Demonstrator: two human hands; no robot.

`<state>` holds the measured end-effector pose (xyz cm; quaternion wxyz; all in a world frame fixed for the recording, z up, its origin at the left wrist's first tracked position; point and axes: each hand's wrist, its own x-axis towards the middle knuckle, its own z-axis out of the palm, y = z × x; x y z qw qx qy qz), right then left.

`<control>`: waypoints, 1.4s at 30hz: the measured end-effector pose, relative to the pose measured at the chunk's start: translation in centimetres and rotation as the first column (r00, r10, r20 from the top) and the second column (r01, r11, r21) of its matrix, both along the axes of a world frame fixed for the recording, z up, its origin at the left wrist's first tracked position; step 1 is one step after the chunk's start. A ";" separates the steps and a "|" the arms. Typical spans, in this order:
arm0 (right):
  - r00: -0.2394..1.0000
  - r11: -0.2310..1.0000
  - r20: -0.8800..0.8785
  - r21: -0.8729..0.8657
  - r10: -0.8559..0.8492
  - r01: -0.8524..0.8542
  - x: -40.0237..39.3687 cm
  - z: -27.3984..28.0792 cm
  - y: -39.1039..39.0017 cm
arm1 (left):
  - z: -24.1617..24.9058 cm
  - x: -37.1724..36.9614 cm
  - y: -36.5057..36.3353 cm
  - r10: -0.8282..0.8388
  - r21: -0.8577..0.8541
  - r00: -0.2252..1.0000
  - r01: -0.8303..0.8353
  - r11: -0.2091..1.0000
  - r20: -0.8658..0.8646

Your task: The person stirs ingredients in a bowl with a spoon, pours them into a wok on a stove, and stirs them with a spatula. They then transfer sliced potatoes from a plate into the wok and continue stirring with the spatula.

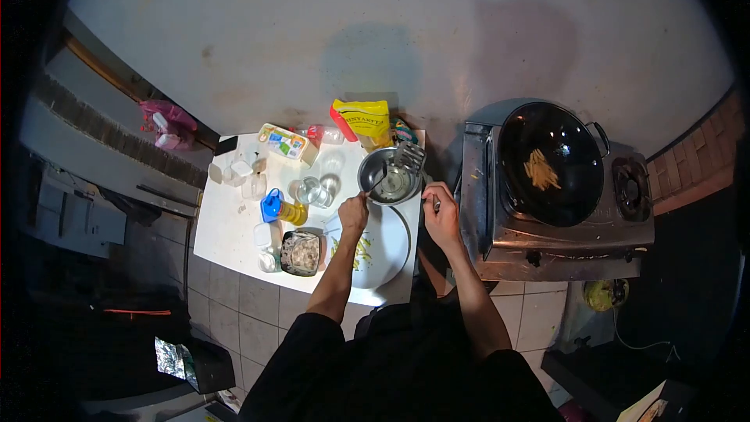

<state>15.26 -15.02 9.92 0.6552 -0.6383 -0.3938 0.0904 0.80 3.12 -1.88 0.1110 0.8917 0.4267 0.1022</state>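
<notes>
My left hand (354, 213) is closed round the handle of a utensil (378, 180) that reaches into a metal bowl (367, 173). A slotted spatula (409, 157) leans on the bowl's right side. Just right of the bowl is my right hand (441, 215), its fingers curled; whatever they hold, if anything, is too small to name. Below the bowl, partly behind my left forearm, lies a white board (392, 246) with green and yellow pieces (362, 253) on it.
A black wok (574, 187) with yellowish strips sits on the steel stove (562, 246) at right. Around the white table (223, 227) stand a yellow bag (367, 123), a tub (285, 143), glasses (309, 190), an oil bottle (292, 212) and a container of pale food (301, 253).
</notes>
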 end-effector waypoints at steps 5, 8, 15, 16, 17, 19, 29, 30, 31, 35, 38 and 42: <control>0.998 1.000 0.058 0.016 -0.005 0.004 0.6 -1.2 0.5 | 0.8 1.2 -0.3 0.020 0.039 0.998 -0.022 0.999 0.052; 1.000 1.000 0.002 -0.028 0.001 0.000 -0.1 -1.6 0.4 | 1.9 2.1 -0.5 0.011 0.043 0.993 -0.016 0.999 0.117; 0.999 1.000 0.048 -0.028 0.007 -0.005 -0.5 -3.0 0.5 | 2.6 2.7 -0.7 -0.035 0.047 0.991 0.029 0.998 0.132; 0.999 1.000 0.037 -0.029 0.014 -0.013 -0.5 -3.0 0.5 | 2.6 2.8 -0.9 -0.047 0.036 0.989 0.043 0.998 0.141; 0.999 0.999 0.026 -0.029 0.022 -0.021 -0.5 -3.1 0.5 | 2.6 2.7 -1.0 -0.059 0.024 0.987 0.056 0.998 0.151; 1.000 0.999 0.007 -0.038 0.026 -0.026 -0.5 -2.7 0.4 | 2.1 2.6 -1.0 -0.057 0.017 0.988 0.055 0.998 0.142; 0.996 0.997 0.059 0.043 -0.072 0.069 0.9 -1.8 -0.3 | 1.2 0.8 -1.1 0.085 -0.057 0.993 -0.080 0.995 0.079; 0.996 0.997 0.059 0.044 -0.070 0.068 0.8 -1.9 -0.2 | 1.4 1.1 -1.3 0.081 -0.045 0.993 -0.078 0.996 0.087; 0.997 0.997 0.046 0.041 -0.060 0.058 0.8 -1.9 -0.3 | 1.6 1.4 -1.5 0.093 -0.051 0.989 -0.087 0.995 0.113; 0.998 0.998 0.032 0.032 -0.052 0.051 0.7 -2.6 -0.2 | 1.9 2.2 -2.6 0.071 -0.039 0.988 -0.066 0.997 0.136; 0.998 0.998 -0.011 0.009 -0.060 0.060 0.4 -3.5 -0.1 | 2.0 2.3 -3.5 -0.002 -0.025 0.992 0.005 1.000 0.126; 0.996 0.998 -0.060 0.000 -0.063 0.064 0.4 -3.7 0.0 | 2.0 2.1 -4.2 -0.005 -0.057 0.992 0.013 0.998 0.125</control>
